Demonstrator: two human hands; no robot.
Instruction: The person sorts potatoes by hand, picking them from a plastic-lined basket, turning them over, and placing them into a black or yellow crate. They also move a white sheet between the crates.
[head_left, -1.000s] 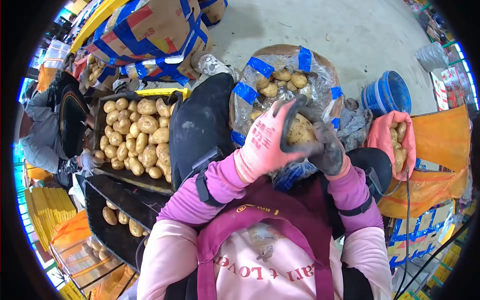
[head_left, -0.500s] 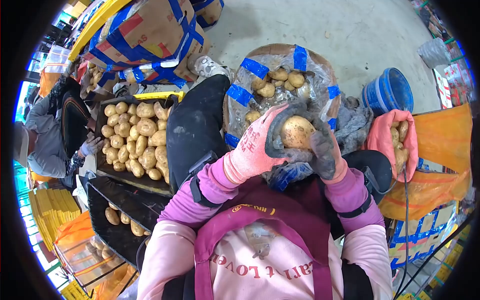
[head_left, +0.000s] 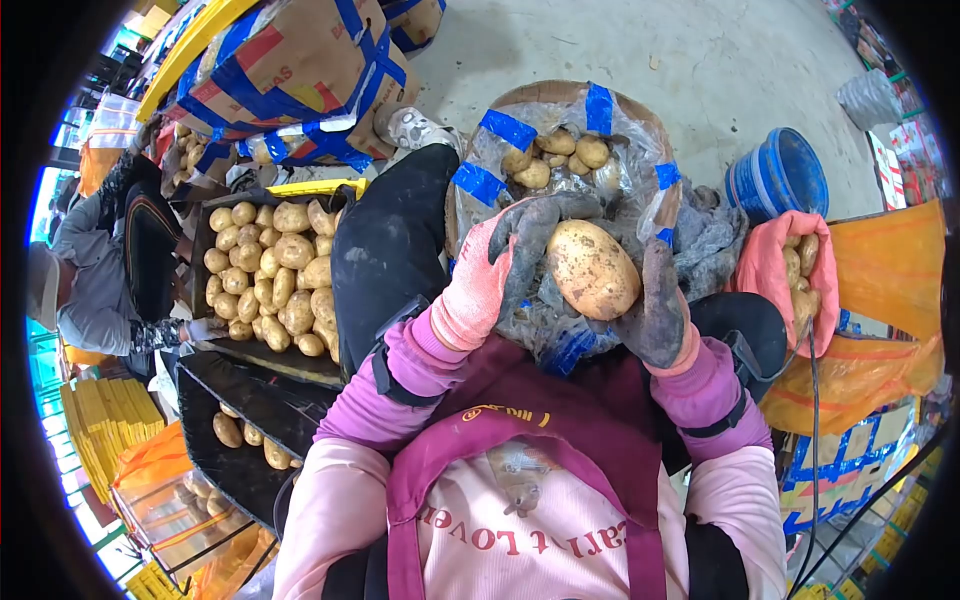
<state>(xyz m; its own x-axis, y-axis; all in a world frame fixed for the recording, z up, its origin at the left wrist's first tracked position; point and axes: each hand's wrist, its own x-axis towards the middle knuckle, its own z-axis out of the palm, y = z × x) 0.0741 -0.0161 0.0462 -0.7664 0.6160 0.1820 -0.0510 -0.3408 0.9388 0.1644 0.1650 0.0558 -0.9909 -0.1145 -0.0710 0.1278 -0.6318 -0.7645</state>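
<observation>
A large, dirt-speckled potato is held between my two gloved hands, over a round, plastic-lined container. My left hand, in a pink glove with a grey palm, curves around its left and upper side. My right hand, in a matching glove, grips it at the lower right, the thumb side near the potato's edge. Several smaller potatoes lie in the container, whose lining is fixed with blue tape. Part of the lining is hidden behind my hands.
A crate full of potatoes stands left of my knee, a co-worker's gloved hand at its edge. A black tray holds a few more. Right are a blue bucket and a pink sack of potatoes. Taped cardboard boxes stand upper left.
The potato has been turned and now shows its long side. My left hand has shifted and its fingers have opened out. The co-worker's hand has moved down along the crate.
</observation>
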